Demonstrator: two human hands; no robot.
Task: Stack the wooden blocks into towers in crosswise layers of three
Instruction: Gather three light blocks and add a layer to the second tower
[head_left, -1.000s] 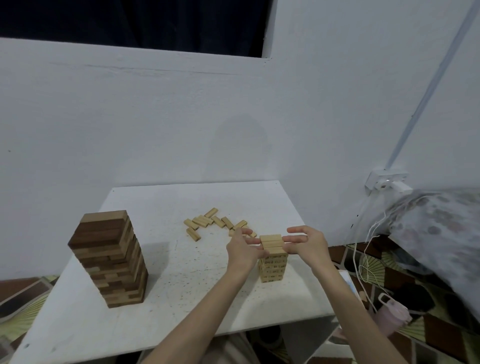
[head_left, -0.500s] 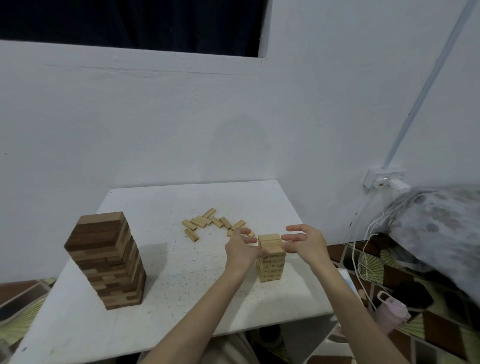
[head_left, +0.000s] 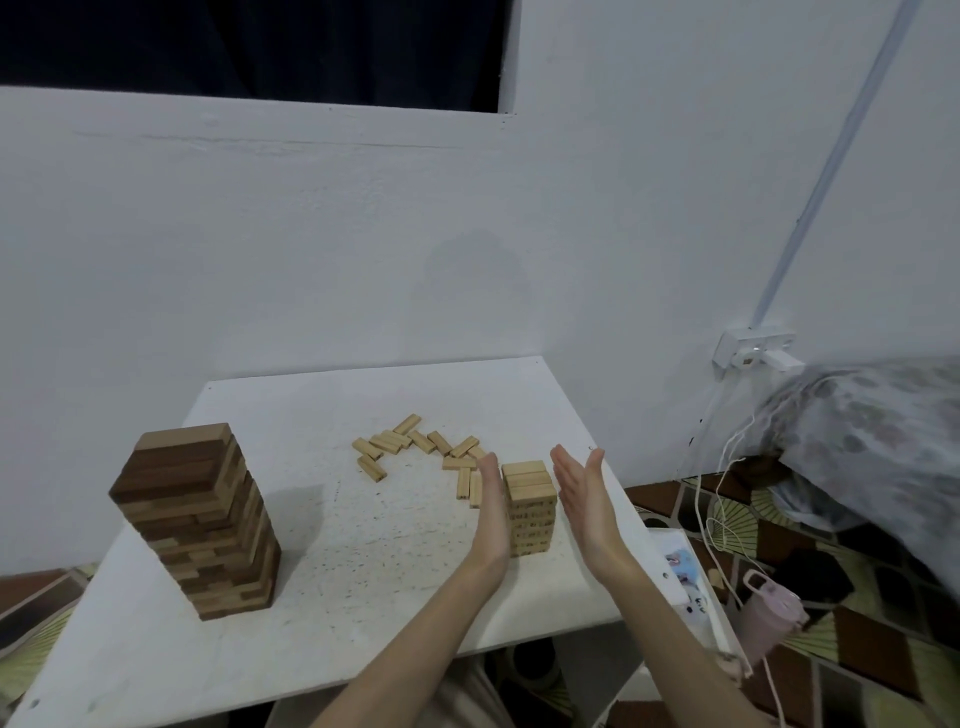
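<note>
With the left hand (head_left: 492, 512) and right hand (head_left: 584, 493) flat, each grip spread beside the small tower (head_left: 530, 506) on the surface (head_left: 332, 525), treat the light, rigid, easily toppled blocks by pressing opposite side faces.

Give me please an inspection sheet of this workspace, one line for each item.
Surface: white table, speckled.
Job's things: dark tall tower at left; small light tower between the hands; loose blocks behind it.
Clutter: nothing seen on the table.
Grippers: left hand flat, at the small tower's side; right hand flat, slightly apart.
Cables: white cables hanging from wall socket.
Surroundings: white wall, pink bottle, patterned floor.
</note>
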